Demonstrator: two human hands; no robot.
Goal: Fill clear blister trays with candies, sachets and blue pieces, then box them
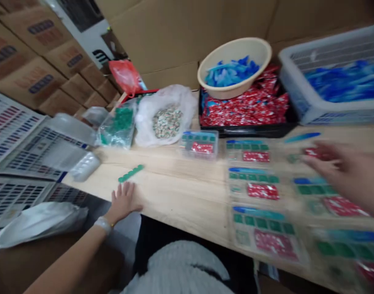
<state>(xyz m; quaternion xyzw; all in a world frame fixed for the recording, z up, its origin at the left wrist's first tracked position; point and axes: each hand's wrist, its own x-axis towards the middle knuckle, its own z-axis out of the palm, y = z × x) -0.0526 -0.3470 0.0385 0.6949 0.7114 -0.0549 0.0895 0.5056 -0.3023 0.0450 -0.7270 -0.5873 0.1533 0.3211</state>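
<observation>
My left hand lies on the front edge of the wooden table with its fingers spread, just below a green strip of round pieces. At the right, my right hand is over a clear box, its fingers around or against a small red packet; motion blurs the grip. A blue feather-like piece lies above that packet. Left of this hand, clear boxes hold green squares, a red patterned packet and a blue piece each. A single clear box stands farther left.
Behind are a black tray of red packets, a cream bowl, a white basket of blue pieces, a white bag of small discs and a bag of green pieces. Crates and cartons stand left.
</observation>
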